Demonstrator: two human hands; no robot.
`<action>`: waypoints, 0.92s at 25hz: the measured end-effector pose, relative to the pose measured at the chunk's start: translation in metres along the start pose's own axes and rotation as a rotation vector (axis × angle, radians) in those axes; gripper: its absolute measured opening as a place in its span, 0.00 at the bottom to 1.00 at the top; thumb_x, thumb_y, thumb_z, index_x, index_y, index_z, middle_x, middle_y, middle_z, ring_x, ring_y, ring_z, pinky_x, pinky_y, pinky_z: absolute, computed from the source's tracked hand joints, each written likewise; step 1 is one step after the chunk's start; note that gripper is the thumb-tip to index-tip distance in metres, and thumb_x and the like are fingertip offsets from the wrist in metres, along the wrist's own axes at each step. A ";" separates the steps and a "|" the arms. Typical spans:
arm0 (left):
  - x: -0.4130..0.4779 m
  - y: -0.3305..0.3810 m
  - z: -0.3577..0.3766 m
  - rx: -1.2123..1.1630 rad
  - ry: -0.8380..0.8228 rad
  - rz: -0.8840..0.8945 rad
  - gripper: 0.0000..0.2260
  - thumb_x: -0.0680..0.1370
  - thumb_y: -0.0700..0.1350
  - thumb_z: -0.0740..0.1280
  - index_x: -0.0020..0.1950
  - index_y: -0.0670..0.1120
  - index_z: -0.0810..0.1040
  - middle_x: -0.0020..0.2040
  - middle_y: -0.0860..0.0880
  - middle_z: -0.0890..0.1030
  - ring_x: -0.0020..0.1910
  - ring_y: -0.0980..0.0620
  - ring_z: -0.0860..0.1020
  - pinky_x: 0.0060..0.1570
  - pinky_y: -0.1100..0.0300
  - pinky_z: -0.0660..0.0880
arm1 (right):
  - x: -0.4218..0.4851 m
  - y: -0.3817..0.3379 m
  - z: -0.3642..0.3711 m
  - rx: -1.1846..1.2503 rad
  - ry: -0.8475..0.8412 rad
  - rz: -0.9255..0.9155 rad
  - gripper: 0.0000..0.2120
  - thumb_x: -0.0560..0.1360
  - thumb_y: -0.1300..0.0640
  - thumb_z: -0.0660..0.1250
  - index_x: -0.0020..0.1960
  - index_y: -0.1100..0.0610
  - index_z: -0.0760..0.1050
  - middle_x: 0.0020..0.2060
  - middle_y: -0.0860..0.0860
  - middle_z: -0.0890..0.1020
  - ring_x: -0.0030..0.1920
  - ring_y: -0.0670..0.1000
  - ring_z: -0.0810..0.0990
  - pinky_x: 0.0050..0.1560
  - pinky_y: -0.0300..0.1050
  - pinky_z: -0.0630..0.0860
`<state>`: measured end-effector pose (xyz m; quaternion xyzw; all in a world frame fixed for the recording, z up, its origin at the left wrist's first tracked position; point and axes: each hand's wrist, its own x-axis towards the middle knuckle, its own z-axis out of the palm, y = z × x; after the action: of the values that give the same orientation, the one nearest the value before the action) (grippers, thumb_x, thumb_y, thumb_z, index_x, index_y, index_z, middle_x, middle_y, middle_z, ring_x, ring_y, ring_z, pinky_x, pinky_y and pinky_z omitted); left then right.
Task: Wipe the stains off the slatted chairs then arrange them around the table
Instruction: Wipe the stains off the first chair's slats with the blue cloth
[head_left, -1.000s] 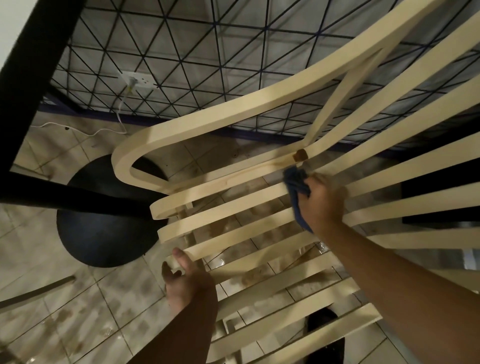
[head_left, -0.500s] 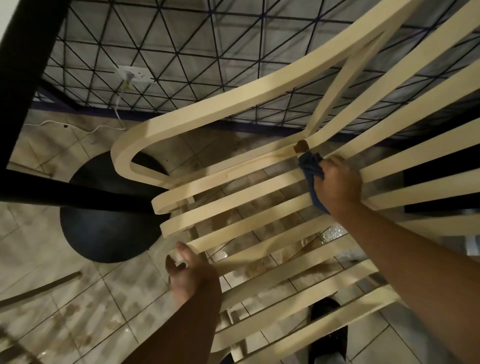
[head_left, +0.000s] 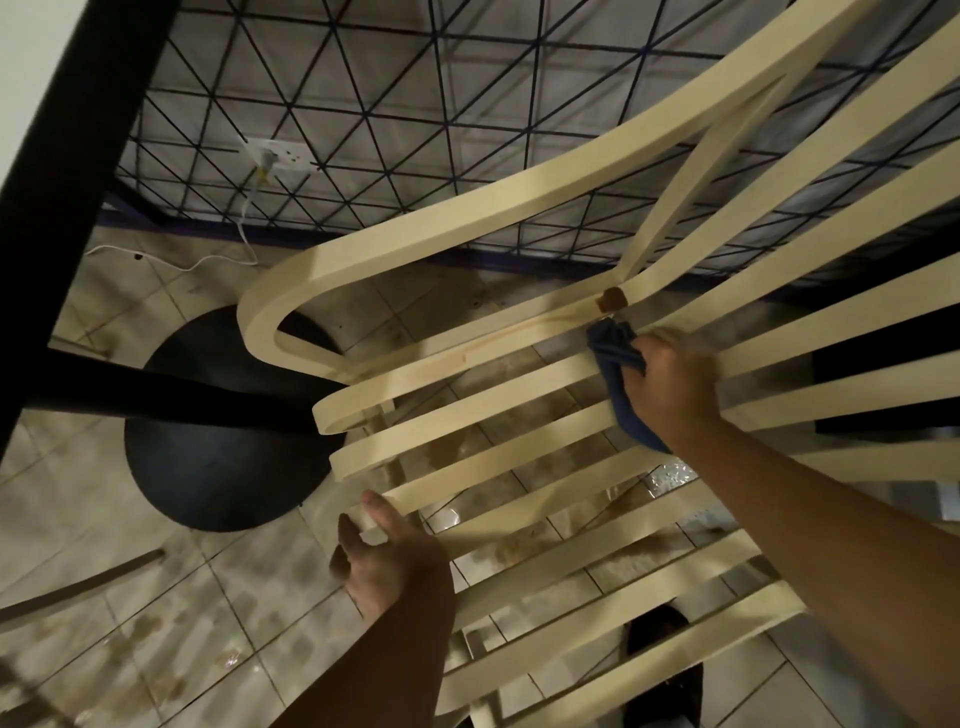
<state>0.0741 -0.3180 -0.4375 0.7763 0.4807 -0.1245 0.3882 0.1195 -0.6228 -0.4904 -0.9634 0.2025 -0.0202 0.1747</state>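
Note:
A cream slatted chair (head_left: 467, 415) fills the middle and right of the head view, its seat slats running from lower left to upper right. A brown stain (head_left: 613, 298) sits where the armrest joins the seat, with a faint brown streak trailing left along the slat. My right hand (head_left: 670, 384) grips a blue cloth (head_left: 615, 358) and presses it on the slats just below the stain. My left hand (head_left: 384, 556) grips the front end of a seat slat.
The black round base (head_left: 218, 467) and black post (head_left: 171, 397) of the table stand on the tiled floor to the left. A wall with black triangle lines, a socket (head_left: 275, 153) and a white cable lies behind. A dark shoe (head_left: 660, 670) shows under the chair.
My right hand with the blue cloth has slid up and to the right along the slats, closer to the brown stain. My left hand stays on the slat end.

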 end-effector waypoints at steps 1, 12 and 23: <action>-0.001 0.000 -0.001 -0.005 0.002 -0.006 0.49 0.61 0.86 0.41 0.76 0.64 0.59 0.77 0.46 0.65 0.68 0.36 0.74 0.62 0.33 0.75 | 0.002 0.004 -0.004 -0.010 0.007 0.013 0.05 0.77 0.61 0.71 0.49 0.64 0.80 0.44 0.61 0.80 0.44 0.63 0.80 0.44 0.51 0.74; -0.005 0.007 -0.003 0.019 -0.028 0.032 0.50 0.62 0.83 0.37 0.78 0.59 0.56 0.67 0.44 0.78 0.60 0.40 0.80 0.57 0.40 0.80 | -0.054 -0.117 0.033 0.289 -0.196 -0.058 0.05 0.79 0.58 0.67 0.53 0.58 0.78 0.49 0.53 0.79 0.47 0.51 0.79 0.52 0.47 0.78; 0.014 -0.007 0.010 0.059 0.020 0.053 0.33 0.79 0.70 0.44 0.77 0.55 0.64 0.73 0.46 0.73 0.71 0.42 0.73 0.70 0.44 0.71 | -0.007 -0.022 -0.013 -0.067 -0.041 0.051 0.08 0.80 0.58 0.67 0.54 0.63 0.79 0.46 0.60 0.79 0.45 0.60 0.79 0.45 0.49 0.72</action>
<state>0.0768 -0.3145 -0.4552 0.8010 0.4601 -0.1203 0.3636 0.1200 -0.6058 -0.4704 -0.9635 0.2238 0.0108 0.1467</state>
